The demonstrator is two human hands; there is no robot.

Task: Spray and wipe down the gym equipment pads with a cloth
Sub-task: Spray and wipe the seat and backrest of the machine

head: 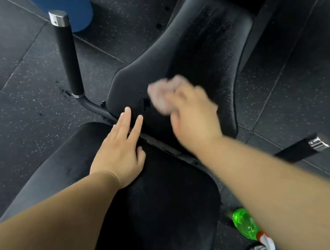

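The right hand clamps the cloth, soft & light so prob. best held bunched, at the near edge of the bench's far pad, while the left hand lies flat on the near pad.

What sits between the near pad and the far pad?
In the head view, a narrow gap with a dark frame bar separates the near pad from the far pad; the left hand lays its fingers across it.
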